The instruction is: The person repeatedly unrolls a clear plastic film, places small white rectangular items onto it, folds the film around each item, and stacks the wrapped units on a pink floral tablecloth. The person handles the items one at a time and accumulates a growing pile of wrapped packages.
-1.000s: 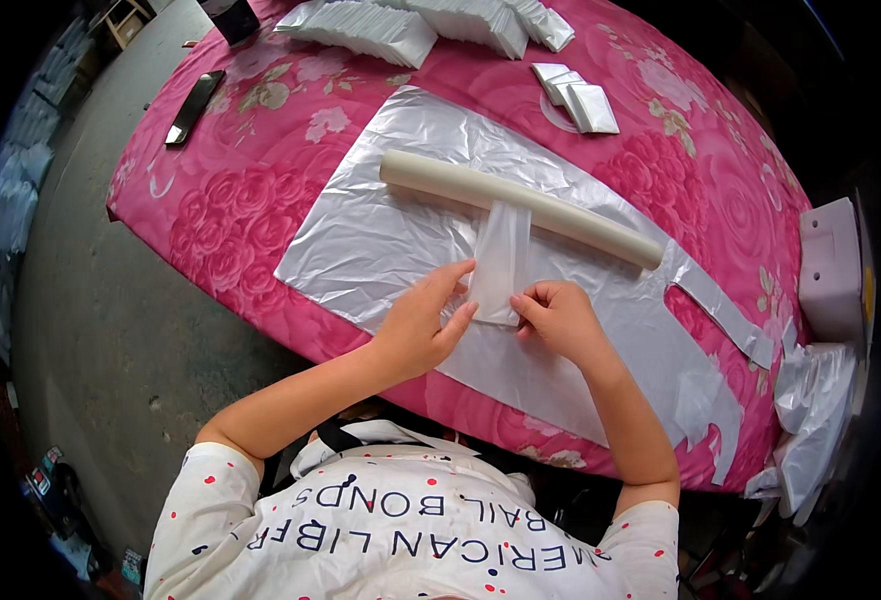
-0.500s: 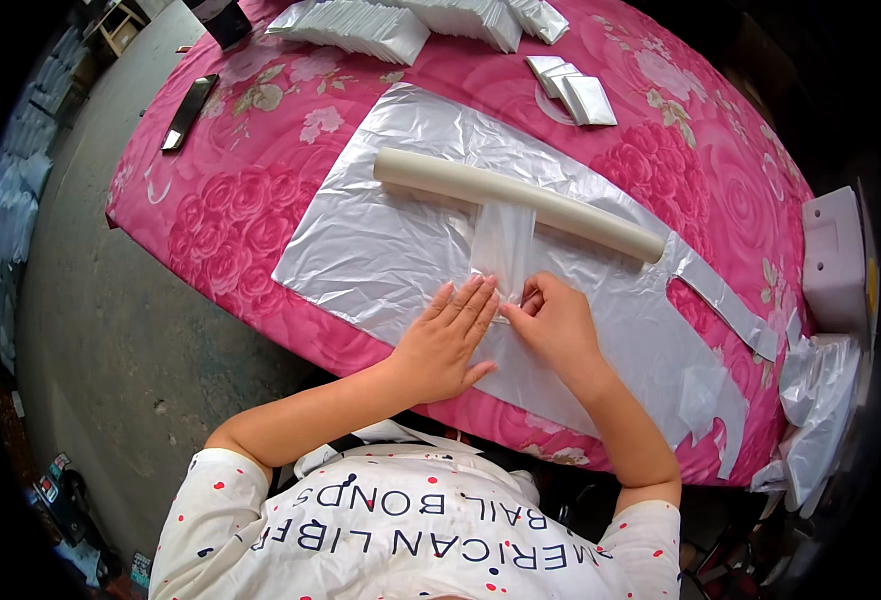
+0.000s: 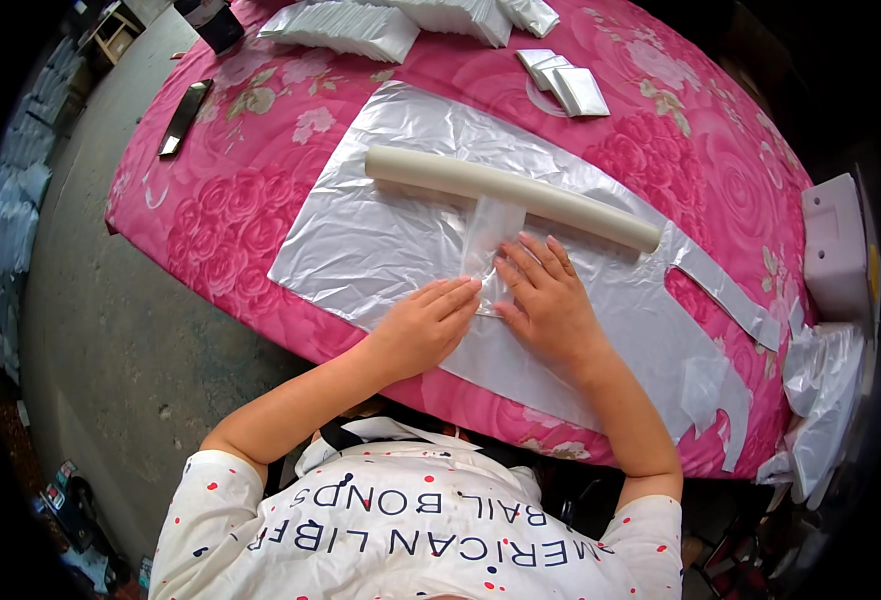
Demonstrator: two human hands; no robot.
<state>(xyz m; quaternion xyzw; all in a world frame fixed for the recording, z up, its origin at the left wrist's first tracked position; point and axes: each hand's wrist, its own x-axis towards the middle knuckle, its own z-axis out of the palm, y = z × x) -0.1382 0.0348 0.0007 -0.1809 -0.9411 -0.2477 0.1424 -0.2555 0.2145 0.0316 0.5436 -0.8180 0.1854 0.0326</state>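
OK, likely a folding step: right hand (image 3: 551, 305) lies open against the plastic strip (image 3: 490, 232) at frame centre below the tube (image 3: 511, 190), left hand (image 3: 426, 325) at its edge, grip unclear, and next move probably calls for smoothing it flat.

We are wearing a white shirt (image 3: 311, 572) sprinkled with red and navy dots (image 3: 430, 479) and dark lettering (image 3: 448, 550); our short sleeves (image 3: 211, 510) are ending near the elbows (image 3: 225, 440), our hands (image 3: 423, 326) showing bare.
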